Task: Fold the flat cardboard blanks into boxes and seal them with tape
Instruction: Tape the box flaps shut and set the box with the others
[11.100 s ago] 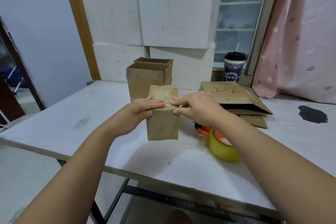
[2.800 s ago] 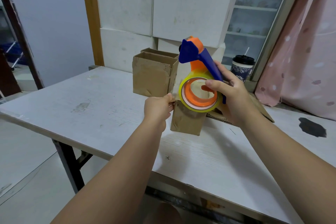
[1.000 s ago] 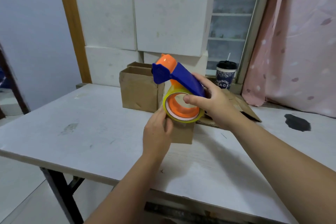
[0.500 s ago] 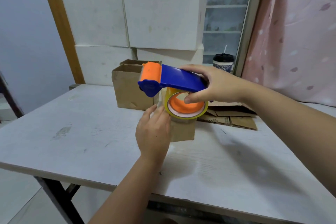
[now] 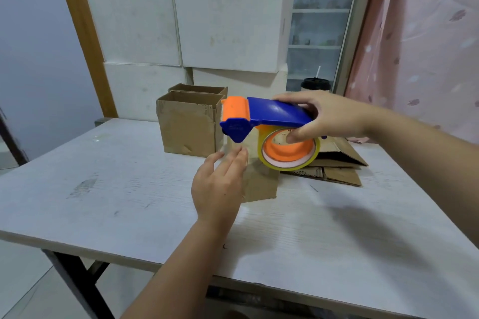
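A small folded cardboard box [image 5: 260, 184] stands on the white table [image 5: 129, 189], partly hidden by my hand and the tape roll. My left hand [image 5: 219, 184] lies against its left side with straight fingers. My right hand [image 5: 329, 116] grips the blue and orange tape dispenser [image 5: 269, 127] by its handle, level above the box, its yellow tape roll [image 5: 289, 153] over the box top. A clear strip of tape [image 5: 234, 146] hangs from the dispenser's head down to my left fingertips.
Two open-topped cardboard boxes [image 5: 189, 124] stand behind the small one. Flat cardboard blanks [image 5: 334, 163] lie to the right. White boxes [image 5: 228, 23] are stacked at the back, with a lidded cup [image 5: 315, 84] beside them. A pink curtain [image 5: 425, 41] hangs at right.
The dispenser tipped from slanted upright to level and moved over the box top, drawing tape out. My left hand opened flat against the box side.
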Action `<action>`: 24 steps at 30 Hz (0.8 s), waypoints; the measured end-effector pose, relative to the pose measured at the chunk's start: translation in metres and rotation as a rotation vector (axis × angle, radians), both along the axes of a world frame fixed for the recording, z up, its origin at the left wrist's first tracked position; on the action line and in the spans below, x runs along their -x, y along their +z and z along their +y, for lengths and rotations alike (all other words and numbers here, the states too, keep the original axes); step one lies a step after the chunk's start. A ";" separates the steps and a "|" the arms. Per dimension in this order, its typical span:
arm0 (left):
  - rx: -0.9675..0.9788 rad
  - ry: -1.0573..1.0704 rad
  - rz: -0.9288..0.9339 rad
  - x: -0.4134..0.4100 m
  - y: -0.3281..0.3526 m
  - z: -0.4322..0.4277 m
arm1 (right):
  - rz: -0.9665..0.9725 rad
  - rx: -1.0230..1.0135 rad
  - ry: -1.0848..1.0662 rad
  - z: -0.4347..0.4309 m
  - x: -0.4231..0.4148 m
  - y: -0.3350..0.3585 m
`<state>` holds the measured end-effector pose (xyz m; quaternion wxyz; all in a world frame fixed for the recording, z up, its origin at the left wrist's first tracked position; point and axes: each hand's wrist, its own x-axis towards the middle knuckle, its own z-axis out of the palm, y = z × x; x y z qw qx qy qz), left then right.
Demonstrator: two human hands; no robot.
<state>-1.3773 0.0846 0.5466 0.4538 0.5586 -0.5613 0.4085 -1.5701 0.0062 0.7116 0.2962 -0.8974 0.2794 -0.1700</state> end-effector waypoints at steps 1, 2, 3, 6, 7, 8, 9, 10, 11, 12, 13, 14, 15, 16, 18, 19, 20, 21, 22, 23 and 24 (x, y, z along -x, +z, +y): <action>-0.012 0.002 0.007 0.001 0.000 0.001 | -0.023 -0.017 0.009 0.000 0.000 -0.001; -0.023 0.005 0.023 0.001 -0.001 0.001 | -0.050 -0.037 0.019 0.000 0.000 -0.002; -0.029 0.005 0.037 0.002 0.000 0.001 | -0.080 -0.055 0.028 0.000 0.000 -0.004; -0.027 0.011 0.041 0.003 0.000 0.002 | -0.185 -0.092 0.049 -0.001 0.002 -0.016; -0.032 0.008 0.044 0.004 0.001 0.002 | -0.228 -0.095 0.052 0.000 0.003 -0.022; -0.039 0.006 0.048 0.004 0.001 0.003 | -0.275 -0.092 0.050 0.000 0.003 -0.027; -0.043 0.007 0.051 0.004 0.002 0.003 | -0.321 -0.087 0.041 0.001 0.003 -0.032; -0.046 0.009 0.050 0.004 0.002 0.003 | -0.364 -0.080 0.027 0.002 0.001 -0.036; -0.048 0.012 0.044 0.004 0.002 0.003 | -0.406 -0.069 0.013 0.003 0.000 -0.040; -0.050 0.012 0.039 0.004 0.002 0.004 | -0.447 -0.058 -0.001 0.004 -0.002 -0.044; -0.051 0.013 0.038 0.004 0.002 0.004 | -0.487 -0.046 -0.017 0.005 -0.004 -0.047; -0.052 0.014 0.040 0.005 0.002 0.004 | -0.520 -0.027 -0.035 0.005 -0.006 -0.050; -0.054 0.015 0.041 0.005 0.002 0.005 | -0.541 -0.003 -0.051 0.004 -0.006 -0.051; -0.060 0.016 0.041 0.004 0.003 0.005 | -0.544 0.018 -0.061 0.003 -0.006 -0.050; -0.068 0.020 0.029 0.004 0.004 0.006 | -0.514 0.029 -0.057 0.002 -0.003 -0.045; -0.068 0.024 0.020 0.003 0.005 0.007 | -0.491 0.024 -0.045 0.001 -0.001 -0.041; -0.066 0.028 0.014 0.003 0.006 0.007 | -0.464 0.025 -0.031 0.001 0.001 -0.038; -0.065 0.031 0.012 0.003 0.006 0.008 | -0.434 0.034 -0.018 0.001 0.001 -0.035; -0.065 0.031 0.014 0.003 0.006 0.008 | -0.404 0.047 -0.007 0.001 0.002 -0.034; -0.066 0.031 0.014 0.003 0.007 0.007 | -0.377 0.055 0.002 0.001 0.002 -0.032; -0.068 0.034 0.007 0.002 0.007 0.007 | -0.353 0.058 0.008 0.000 0.003 -0.030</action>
